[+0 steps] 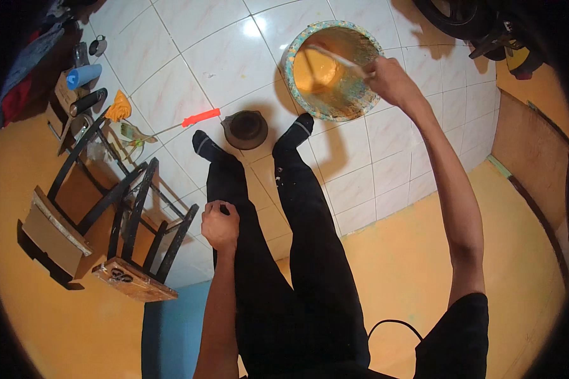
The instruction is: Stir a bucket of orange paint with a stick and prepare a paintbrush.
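My right hand (389,81) is closed around the upper end of a pale stick (336,57). This stick slants down into a speckled, multicoloured bucket (355,108) that holds thick orange paint (315,71); its lower end is hard to make out. Against my black-trousered thigh rests my left hand (220,225), fingers curled in and nothing visible in them. A small dark brown pot (246,130) stands between my feet. Left of it, a tool with a red-orange handle (201,117) lies on the tiles, its thin shaft pointing toward a greenish end.
At left are black-framed stools (134,281) and a cardboard piece (54,235). Beyond them lie an orange-smeared item (119,106), a blue cylinder (83,76) and a black cylinder (88,102). White tiles (208,57) cover the floor. A dark wheeled object (452,19) stands at far right.
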A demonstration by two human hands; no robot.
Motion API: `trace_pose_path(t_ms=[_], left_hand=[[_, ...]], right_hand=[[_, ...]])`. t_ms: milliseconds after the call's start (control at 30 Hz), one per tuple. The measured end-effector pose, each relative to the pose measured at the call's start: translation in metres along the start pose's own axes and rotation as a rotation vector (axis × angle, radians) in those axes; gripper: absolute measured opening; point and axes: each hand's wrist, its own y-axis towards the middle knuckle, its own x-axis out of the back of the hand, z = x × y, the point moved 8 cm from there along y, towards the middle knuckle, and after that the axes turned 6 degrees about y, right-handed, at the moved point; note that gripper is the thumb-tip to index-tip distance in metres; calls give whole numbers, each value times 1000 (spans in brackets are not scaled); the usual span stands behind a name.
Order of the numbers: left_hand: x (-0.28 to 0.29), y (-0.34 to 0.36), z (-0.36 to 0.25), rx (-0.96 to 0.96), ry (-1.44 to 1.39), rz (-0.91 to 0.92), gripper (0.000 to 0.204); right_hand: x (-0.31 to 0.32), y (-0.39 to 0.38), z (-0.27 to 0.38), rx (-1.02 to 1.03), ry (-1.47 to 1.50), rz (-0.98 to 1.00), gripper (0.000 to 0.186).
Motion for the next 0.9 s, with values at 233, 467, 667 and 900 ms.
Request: trace_pose_path(t_ms=[233,467,667,900], left_hand=[[1,1,4,16,5,-6,19],[2,1,0,1,9,0,20],[1,2,1,13,10,10,19],[1,3,5,18,35,4,20]], right_hand=[[-13,-5,-10,-267,24,309,26],[-33,-10,21,166,82,191,31],[6,-7,-3,-249,-8,173,23],[-12,-6,25,-80,192,383,24]])
